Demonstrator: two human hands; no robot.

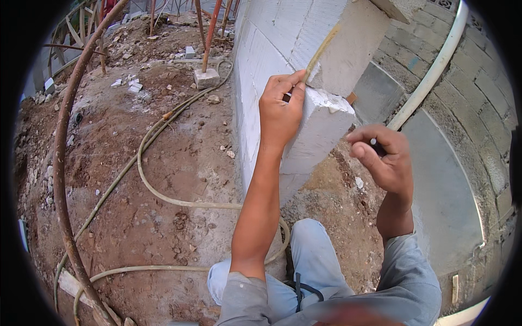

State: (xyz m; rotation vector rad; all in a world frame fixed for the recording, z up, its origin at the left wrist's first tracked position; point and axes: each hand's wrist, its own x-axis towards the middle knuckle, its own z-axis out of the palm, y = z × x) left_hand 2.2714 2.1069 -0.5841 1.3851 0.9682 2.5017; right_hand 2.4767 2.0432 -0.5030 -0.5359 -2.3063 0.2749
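My left hand (283, 106) is closed, pinching the yellow blade of a tape measure (323, 49) at the edge of a white block wall (277, 38). The blade runs up along the wall's end face. Just below the fingers is a white block (321, 122) with a rough, chipped top edge, in the lower course. My right hand (383, 157) is apart from the wall, to its right, its fingers curled around a slim dark pencil (373, 142) whose pale end shows. Most of the pencil is hidden in the palm.
A pale hose (144, 157) loops over the rough dirt ground on the left. Red props (212, 35) stand behind it, one on a concrete block (206, 79). A rusty curved bar (61, 146) rises at far left. To the right are a white pipe (429, 81) and a grey block wall (462, 87).
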